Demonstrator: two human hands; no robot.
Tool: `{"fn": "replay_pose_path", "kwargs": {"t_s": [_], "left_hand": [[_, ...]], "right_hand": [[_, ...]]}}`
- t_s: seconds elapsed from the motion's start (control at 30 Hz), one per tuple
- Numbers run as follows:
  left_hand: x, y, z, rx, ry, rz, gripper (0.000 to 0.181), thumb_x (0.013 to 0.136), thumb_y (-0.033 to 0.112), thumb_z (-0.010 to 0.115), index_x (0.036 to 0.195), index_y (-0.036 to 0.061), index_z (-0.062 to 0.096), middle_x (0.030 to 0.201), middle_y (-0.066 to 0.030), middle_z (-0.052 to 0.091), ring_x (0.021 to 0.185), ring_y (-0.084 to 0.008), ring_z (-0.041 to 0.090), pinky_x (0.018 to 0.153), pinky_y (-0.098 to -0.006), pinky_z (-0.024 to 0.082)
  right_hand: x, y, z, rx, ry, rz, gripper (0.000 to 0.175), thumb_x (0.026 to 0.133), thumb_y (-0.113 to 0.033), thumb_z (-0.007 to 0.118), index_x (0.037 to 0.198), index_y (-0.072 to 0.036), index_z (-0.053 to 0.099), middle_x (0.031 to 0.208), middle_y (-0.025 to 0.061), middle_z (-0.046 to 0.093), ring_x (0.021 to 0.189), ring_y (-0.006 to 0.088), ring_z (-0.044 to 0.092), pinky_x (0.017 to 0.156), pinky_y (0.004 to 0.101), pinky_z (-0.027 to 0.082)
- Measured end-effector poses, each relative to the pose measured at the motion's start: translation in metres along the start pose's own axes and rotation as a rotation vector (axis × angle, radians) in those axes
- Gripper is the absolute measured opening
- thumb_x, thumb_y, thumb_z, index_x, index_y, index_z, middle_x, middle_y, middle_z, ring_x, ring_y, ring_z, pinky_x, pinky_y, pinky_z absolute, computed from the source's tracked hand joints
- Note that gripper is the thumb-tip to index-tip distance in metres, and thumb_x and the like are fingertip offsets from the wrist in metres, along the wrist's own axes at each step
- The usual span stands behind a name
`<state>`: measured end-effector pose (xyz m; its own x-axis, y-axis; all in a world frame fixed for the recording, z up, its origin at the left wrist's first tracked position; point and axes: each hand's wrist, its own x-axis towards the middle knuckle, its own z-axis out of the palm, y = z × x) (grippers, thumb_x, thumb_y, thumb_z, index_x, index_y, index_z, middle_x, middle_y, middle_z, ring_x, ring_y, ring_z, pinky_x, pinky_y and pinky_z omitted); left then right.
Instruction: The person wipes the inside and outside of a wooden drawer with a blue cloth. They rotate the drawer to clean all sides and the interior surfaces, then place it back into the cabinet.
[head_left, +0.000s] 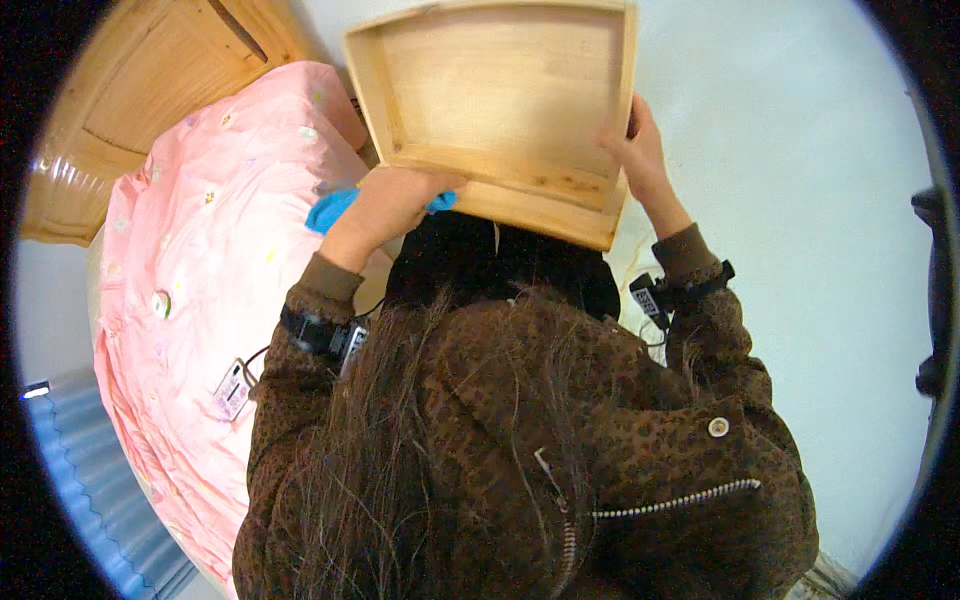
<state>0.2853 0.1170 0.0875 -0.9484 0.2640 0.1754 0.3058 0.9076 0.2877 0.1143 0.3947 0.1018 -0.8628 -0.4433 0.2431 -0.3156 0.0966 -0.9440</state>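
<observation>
A shallow wooden drawer (502, 90) is held up in front of me, tilted so that its bare inside faces the camera. My left hand (401, 196) grips its near left corner and holds a blue cloth (334, 212) bunched under the palm, with one end showing past the fingers. On the opposite side, my right hand (641, 154) grips the drawer's right wall, thumb inside and fingers outside. The drawer's underside is hidden.
A bed with a pink flowered sheet (217, 262) lies at my left, below a wooden headboard (157, 97). On the sheet are a small round green-and-white object (161, 303) and a cabled white device (233, 390). A pale wall (795, 187) rises at the right, a blue curtain (105, 487) at lower left.
</observation>
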Motion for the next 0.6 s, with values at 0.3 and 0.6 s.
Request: {"fn": "replay_pose_path", "kwargs": {"t_s": [0.3, 0.6], "left_hand": [[0.041, -0.049, -0.041, -0.305, 0.904, -0.585, 0.039, 0.096, 0.037, 0.048, 0.108, 0.0008, 0.059, 0.095, -0.0258, 0.062, 0.089, -0.0398, 0.061, 0.077, -0.0435, 0.047], [0.084, -0.053, 0.054, -1.193, 0.788, -0.781, 0.059, 0.095, 0.041, 0.051, 0.13, -0.006, 0.042, 0.127, -0.0212, 0.051, 0.114, -0.028, 0.051, 0.097, -0.0368, 0.042]], "right_hand": [[0.001, -0.015, 0.04, -0.277, -0.034, -0.02, 0.084, 0.066, -0.019, 0.069, 0.138, -0.001, 0.029, 0.122, 0.0229, 0.053, 0.115, 0.0344, 0.053, 0.099, 0.0414, 0.042], [-0.003, -0.017, 0.055, -0.181, -0.128, -0.083, 0.084, 0.066, -0.022, 0.071, 0.135, 0.002, 0.029, 0.121, 0.0234, 0.052, 0.113, 0.0358, 0.052, 0.098, 0.0416, 0.042]]}}
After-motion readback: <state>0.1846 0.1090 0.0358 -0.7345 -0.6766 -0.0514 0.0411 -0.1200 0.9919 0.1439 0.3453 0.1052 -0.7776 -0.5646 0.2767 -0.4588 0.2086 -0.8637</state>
